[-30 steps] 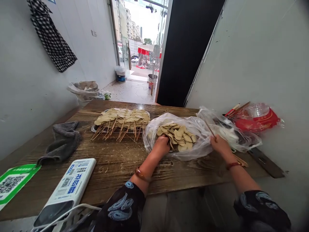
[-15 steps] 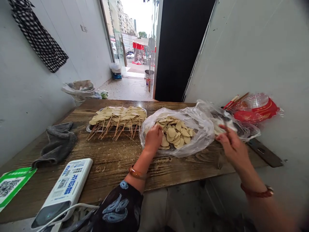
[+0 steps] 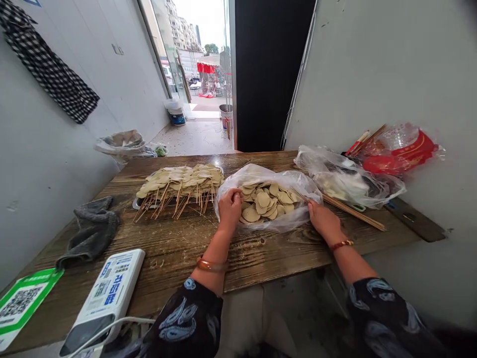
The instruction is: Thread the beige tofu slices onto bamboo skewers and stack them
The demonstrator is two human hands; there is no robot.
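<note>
The right hand (image 3: 324,219) has moved leftward since the earlier frame and is now at the right edge of the plastic bag (image 3: 257,172), pinching a thin stick (image 3: 301,195). The left hand (image 3: 230,208) is curled at the bag's left side; whether it grips a slice, I cannot tell. The flat slices (image 3: 264,200) lie in the bag, between both hands. In my judgement, the stick needs a firm pinch, its tip kept clear of the left hand.

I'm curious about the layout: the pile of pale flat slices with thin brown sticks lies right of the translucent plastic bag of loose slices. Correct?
Not quite: the head view shows the pile of pale flat slices with thin brown sticks lying left of the translucent plastic bag of loose slices, not right.
</note>
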